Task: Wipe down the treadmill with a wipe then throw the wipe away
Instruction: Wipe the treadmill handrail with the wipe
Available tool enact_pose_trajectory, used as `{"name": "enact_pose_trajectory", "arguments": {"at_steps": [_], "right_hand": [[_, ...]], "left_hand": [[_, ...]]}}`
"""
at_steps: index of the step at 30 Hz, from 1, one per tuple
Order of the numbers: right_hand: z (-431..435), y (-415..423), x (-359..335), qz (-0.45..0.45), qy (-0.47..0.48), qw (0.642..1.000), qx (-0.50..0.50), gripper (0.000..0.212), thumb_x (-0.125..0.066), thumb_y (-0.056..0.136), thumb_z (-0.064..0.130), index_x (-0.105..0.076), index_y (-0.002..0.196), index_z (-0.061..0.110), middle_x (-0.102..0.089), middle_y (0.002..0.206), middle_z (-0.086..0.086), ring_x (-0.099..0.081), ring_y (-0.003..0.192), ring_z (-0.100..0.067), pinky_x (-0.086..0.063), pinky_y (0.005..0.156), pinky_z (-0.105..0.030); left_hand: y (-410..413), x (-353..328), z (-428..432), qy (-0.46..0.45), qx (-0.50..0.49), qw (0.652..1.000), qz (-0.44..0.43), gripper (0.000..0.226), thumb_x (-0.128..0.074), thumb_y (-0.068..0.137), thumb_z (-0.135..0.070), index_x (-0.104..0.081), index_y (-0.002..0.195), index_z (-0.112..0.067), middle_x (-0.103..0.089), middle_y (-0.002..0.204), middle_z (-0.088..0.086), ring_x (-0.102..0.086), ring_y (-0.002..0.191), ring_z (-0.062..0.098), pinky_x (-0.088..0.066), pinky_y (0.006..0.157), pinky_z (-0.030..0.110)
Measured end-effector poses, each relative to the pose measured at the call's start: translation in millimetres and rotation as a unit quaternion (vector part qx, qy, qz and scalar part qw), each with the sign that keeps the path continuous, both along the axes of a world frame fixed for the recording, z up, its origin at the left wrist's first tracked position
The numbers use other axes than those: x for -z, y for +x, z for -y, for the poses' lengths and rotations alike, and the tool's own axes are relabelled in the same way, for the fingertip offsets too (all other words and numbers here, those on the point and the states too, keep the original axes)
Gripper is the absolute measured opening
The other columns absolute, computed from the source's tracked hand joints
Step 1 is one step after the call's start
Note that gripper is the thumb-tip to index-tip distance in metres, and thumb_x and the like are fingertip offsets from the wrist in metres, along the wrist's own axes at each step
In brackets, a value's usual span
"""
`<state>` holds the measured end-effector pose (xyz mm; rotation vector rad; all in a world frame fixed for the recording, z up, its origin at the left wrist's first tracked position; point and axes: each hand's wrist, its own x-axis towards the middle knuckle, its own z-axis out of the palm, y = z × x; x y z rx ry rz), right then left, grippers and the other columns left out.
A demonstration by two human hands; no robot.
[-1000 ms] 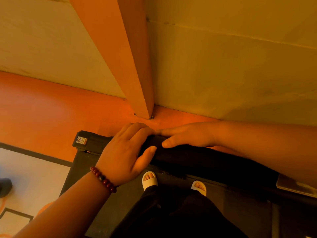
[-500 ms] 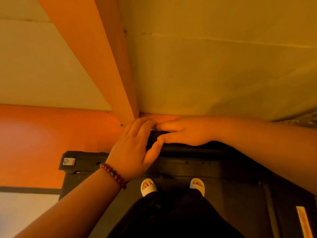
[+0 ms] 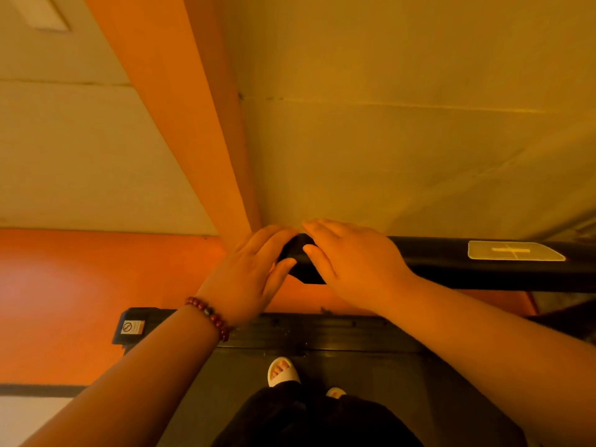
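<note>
The treadmill's black handlebar (image 3: 451, 262) runs from the middle to the right edge, above the black front cover (image 3: 322, 330) and the dark belt (image 3: 380, 388). My left hand (image 3: 248, 275), with a red bead bracelet at the wrist, cups the bar's left end, fingers over the top and thumb below. My right hand (image 3: 351, 262) lies on the same end from the right, thumb on the front face. The fingertips of both hands nearly meet. No wipe shows; whether one lies under a palm I cannot tell.
A pale display panel (image 3: 512, 251) sits on the bar at the right. An orange pillar (image 3: 193, 124) and a beige wall (image 3: 403, 140) stand right behind the bar. Orange floor (image 3: 64, 301) lies to the left. My feet in white sandals (image 3: 283, 372) stand on the belt.
The handlebar end, with both hands on it, now stands well above the front cover instead of close over it. The display panel has come into view at the right.
</note>
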<state>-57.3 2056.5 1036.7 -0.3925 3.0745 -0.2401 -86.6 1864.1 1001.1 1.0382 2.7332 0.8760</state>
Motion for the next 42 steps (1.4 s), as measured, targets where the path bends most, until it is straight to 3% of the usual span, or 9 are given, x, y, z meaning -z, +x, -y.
{"name": "enact_pose_trajectory", "arguments": {"at_steps": [5, 10, 15, 18, 23, 26, 29, 36, 42], "right_hand": [[9.7, 12.8, 10.4, -0.081, -0.002, 0.996, 0.043, 0.047, -0.035, 0.094, 0.033, -0.067, 0.115, 0.007, -0.072, 0.105, -0.010, -0.070, 0.087, -0.027, -0.055, 0.068, -0.034], [21.9, 26.6, 12.7, -0.110, -0.035, 0.988, 0.107, 0.048, -0.031, 0.095, 0.033, -0.065, 0.117, 0.007, -0.066, 0.122, -0.013, -0.065, 0.106, -0.029, -0.052, 0.085, -0.039], [34.2, 39.5, 21.5, -0.140, -0.106, 0.974, 0.140, 0.056, -0.026, 0.090, 0.025, -0.054, 0.133, 0.001, -0.044, 0.146, -0.017, -0.037, 0.138, -0.032, -0.019, 0.115, -0.041], [40.6, 36.7, 22.8, -0.145, -0.140, 0.964, 0.173, 0.062, -0.020, 0.090, 0.026, -0.043, 0.141, 0.001, -0.030, 0.153, -0.015, -0.015, 0.144, -0.022, 0.003, 0.118, -0.036], [63.9, 35.6, 25.6, -0.137, -0.180, 0.947, 0.227, 0.062, -0.020, 0.091, 0.027, -0.039, 0.144, 0.002, -0.015, 0.153, -0.005, -0.006, 0.145, -0.021, 0.002, 0.117, -0.035], [82.7, 34.7, 28.6, -0.173, -0.150, 0.934, 0.273, 0.055, -0.025, 0.094, 0.023, -0.047, 0.138, 0.000, -0.032, 0.151, -0.012, -0.017, 0.142, -0.022, -0.009, 0.116, -0.039], [95.4, 33.4, 31.8, -0.194, -0.148, 0.917, 0.316, 0.050, -0.028, 0.096, 0.022, -0.048, 0.138, 0.003, -0.044, 0.147, -0.012, -0.020, 0.142, -0.019, -0.004, 0.118, -0.025], [123.8, 27.8, 41.3, -0.236, -0.235, 0.843, 0.423, 0.045, -0.034, 0.104, 0.019, -0.034, 0.148, 0.012, -0.002, 0.156, 0.008, 0.015, 0.141, 0.005, 0.007, 0.116, -0.017], [124.2, 27.4, 49.6, -0.228, -0.196, 0.847, 0.439, 0.052, -0.025, 0.103, 0.035, -0.026, 0.151, 0.015, -0.010, 0.157, 0.009, 0.010, 0.146, -0.004, 0.008, 0.117, -0.020]], "left_hand": [[8.4, -5.7, -2.3, 0.016, -0.017, 1.000, 0.012, 0.054, -0.031, 0.096, -0.044, -0.048, 0.136, -0.011, -0.053, 0.133, 0.008, -0.049, 0.119, 0.019, -0.039, 0.097, 0.029], [12.7, -14.4, -0.2, 0.004, -0.023, 0.999, 0.034, 0.051, -0.031, 0.096, -0.041, -0.046, 0.136, -0.013, -0.054, 0.132, 0.004, -0.051, 0.116, 0.021, -0.035, 0.092, 0.026], [1.6, -10.9, 8.5, -0.012, 0.021, 0.999, 0.023, 0.058, -0.024, 0.093, -0.052, -0.045, 0.136, -0.018, -0.056, 0.129, 0.001, -0.053, 0.113, 0.023, -0.044, 0.093, 0.039], [-10.8, -4.0, 14.7, -0.008, 0.059, 0.998, 0.018, 0.057, -0.024, 0.094, -0.052, -0.046, 0.136, -0.020, -0.056, 0.126, -0.001, -0.055, 0.108, 0.024, -0.045, 0.089, 0.038], [-36.0, -8.4, 26.5, -0.008, 0.161, 0.987, 0.011, 0.056, -0.026, 0.096, -0.046, -0.047, 0.138, -0.016, -0.053, 0.133, 0.003, -0.046, 0.121, 0.022, -0.031, 0.097, 0.027], [-53.6, -10.9, 30.0, -0.010, 0.218, 0.976, 0.021, 0.051, -0.026, 0.099, -0.039, -0.045, 0.140, -0.015, -0.051, 0.136, 0.005, -0.043, 0.126, 0.022, -0.027, 0.102, 0.025], [-65.0, -11.7, 30.1, -0.010, 0.258, 0.966, 0.025, 0.044, -0.031, 0.104, -0.033, -0.044, 0.141, -0.015, -0.051, 0.136, 0.006, -0.043, 0.126, 0.022, -0.028, 0.104, 0.027], [-69.8, -9.0, 27.5, 0.015, 0.252, 0.966, 0.052, 0.039, -0.035, 0.103, -0.031, -0.047, 0.138, -0.019, -0.051, 0.133, 0.001, -0.046, 0.121, 0.016, -0.030, 0.093, 0.019], [-69.8, 3.1, 26.3, 0.050, 0.242, 0.968, 0.048, 0.037, -0.035, 0.102, -0.031, -0.052, 0.134, -0.019, -0.053, 0.126, -0.002, -0.046, 0.110, 0.006, -0.032, 0.088, 0.017]]}}
